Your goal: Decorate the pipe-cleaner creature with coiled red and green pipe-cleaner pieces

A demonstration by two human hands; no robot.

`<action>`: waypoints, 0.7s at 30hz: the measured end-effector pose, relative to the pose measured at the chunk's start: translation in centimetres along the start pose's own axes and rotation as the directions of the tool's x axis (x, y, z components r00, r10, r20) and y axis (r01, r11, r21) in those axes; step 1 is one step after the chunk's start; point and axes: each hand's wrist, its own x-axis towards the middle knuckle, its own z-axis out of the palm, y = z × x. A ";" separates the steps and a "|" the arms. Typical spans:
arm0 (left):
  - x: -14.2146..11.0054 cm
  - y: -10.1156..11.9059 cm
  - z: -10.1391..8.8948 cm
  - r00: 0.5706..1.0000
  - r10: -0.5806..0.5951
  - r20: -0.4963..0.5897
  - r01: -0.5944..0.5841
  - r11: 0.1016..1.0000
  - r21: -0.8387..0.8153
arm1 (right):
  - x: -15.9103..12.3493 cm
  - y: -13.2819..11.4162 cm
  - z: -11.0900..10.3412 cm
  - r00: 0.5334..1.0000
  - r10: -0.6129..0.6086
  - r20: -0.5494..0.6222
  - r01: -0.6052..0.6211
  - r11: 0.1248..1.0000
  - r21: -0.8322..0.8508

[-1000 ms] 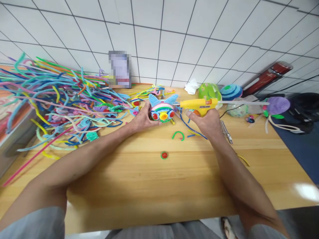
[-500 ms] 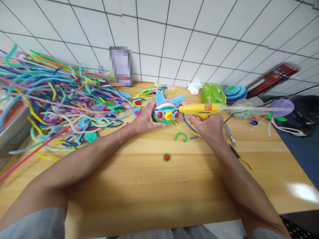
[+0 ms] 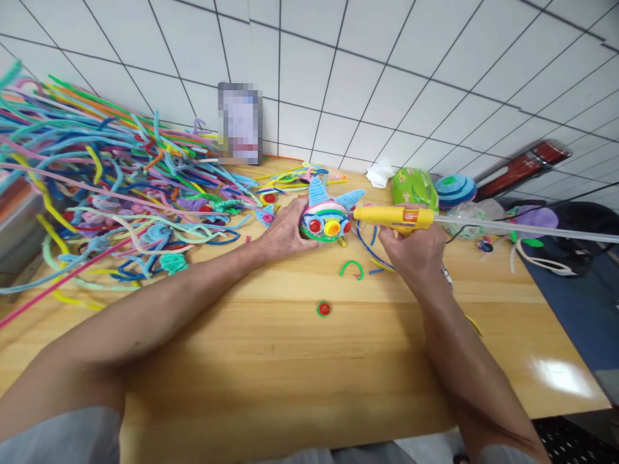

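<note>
My left hand (image 3: pixel 286 235) is closed around the left side of a small craft figure (image 3: pixel 323 207) made of coiled pipe cleaners. Two blue pointed ears rise from its top, and red and yellow button-like rounds cover its front. In my right hand (image 3: pixel 420 250) is a yellow hot glue gun (image 3: pixel 391 217), its nozzle at the figure's right edge. Whether the nozzle touches is too small to tell. A long clear glue stick (image 3: pixel 527 227) sticks out of the gun's back. Nearer me lie a red round piece with a green rim (image 3: pixel 324 309) and a bent green pipe cleaner (image 3: pixel 351 265).
A big heap of coloured pipe cleaners (image 3: pixel 120 187) covers the left of the wooden table (image 3: pixel 290 374). A blurred-out phone-like panel (image 3: pixel 240 122) leans on the tiled wall. Behind the gun stand a green packet (image 3: pixel 414 187), a blue coiled disc (image 3: pixel 455 189) and a red flask (image 3: pixel 527 167).
The glue gun has tilted slightly, its back end dropping, and the glue stick now reaches the right picture edge. The whole view has shifted a little. Both holds stay the same.
</note>
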 end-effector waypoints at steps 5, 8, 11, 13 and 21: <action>0.1 -0.3 0.1 1.000 0.013 -0.002 -0.013 1.000 0.001 | 0.7 -0.7 -0.8 1.000 -0.024 0.008 0.024 1.000 -0.018; 0.1 -0.5 0.1 1.000 0.021 0.002 -0.021 1.000 -0.005 | 0.8 -0.9 -0.8 0.998 -0.055 -0.005 0.055 0.998 -0.017; 0.2 -0.4 0.0 1.000 0.019 0.010 -0.019 1.000 -0.011 | 0.6 -1.0 -0.4 0.994 -0.107 -0.028 0.106 0.994 -0.025; 0.2 -0.2 0.0 1.000 0.009 0.012 -0.009 1.000 -0.004 | 0.5 -0.8 -0.2 0.989 -0.136 -0.050 0.134 0.990 -0.042; 0.2 -0.5 0.2 1.000 0.028 -0.008 -0.028 1.000 0.013 | 0.4 -0.1 0.5 0.981 -0.186 -0.061 0.172 0.968 -0.184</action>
